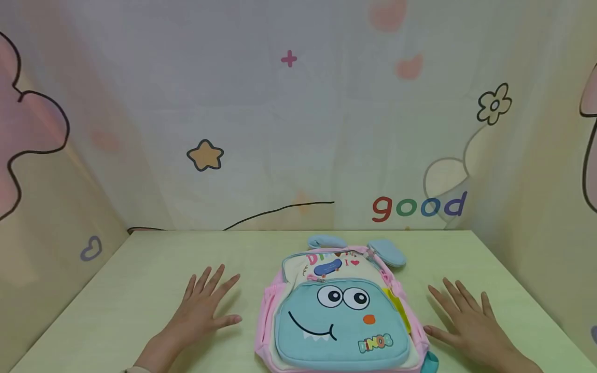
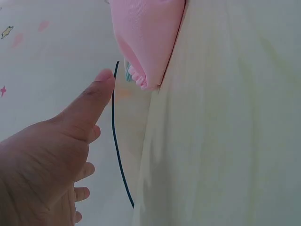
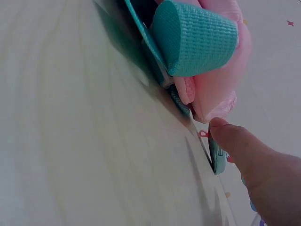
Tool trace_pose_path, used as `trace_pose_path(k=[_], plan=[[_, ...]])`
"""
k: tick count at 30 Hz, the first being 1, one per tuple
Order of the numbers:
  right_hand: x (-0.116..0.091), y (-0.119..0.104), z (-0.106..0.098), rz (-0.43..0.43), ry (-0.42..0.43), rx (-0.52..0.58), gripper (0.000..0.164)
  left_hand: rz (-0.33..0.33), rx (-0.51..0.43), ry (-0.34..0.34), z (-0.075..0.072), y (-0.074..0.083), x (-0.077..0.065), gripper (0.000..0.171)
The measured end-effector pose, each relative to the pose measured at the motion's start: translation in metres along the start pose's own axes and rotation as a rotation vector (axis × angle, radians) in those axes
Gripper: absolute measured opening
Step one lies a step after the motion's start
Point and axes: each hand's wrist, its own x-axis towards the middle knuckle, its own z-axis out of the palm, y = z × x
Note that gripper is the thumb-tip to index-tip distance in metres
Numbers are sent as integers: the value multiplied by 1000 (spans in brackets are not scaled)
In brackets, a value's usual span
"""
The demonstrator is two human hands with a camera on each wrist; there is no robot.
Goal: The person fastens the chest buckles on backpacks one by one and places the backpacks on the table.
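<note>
A child's backpack in pink, cream and light blue lies on the table, its front pocket showing a cartoon dinosaur face. To its left my left hand is spread with straight fingers and holds nothing. My right hand is spread likewise on the other side, its thumb close to the bag's pink edge. In the left wrist view, the pink side of the bag shows beyond my thumb. A teal webbing strap loops out by the bag's lower side in the right wrist view.
The pale green table extends around the bag. Behind it hangs a printed curtain with a star, a flower and the word "good". Curtain sides flank the table. Two light blue flaps stick out at the bag's top.
</note>
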Motion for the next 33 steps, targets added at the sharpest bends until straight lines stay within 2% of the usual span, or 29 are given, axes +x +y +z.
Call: trace_pose_path(k=[17, 25, 29, 33], plan=[[9, 3, -18, 14, 51, 69, 84, 61, 11, 55, -15, 27, 5, 80], [14, -12, -38, -24, 62, 230, 79, 139, 13, 89, -20, 44, 6, 81], [15, -24, -44, -19, 29, 312, 78, 155, -33, 66, -19, 55, 5, 80], [12, -36, -47, -55, 51, 360, 77, 171, -66, 33, -16, 64, 4, 80]])
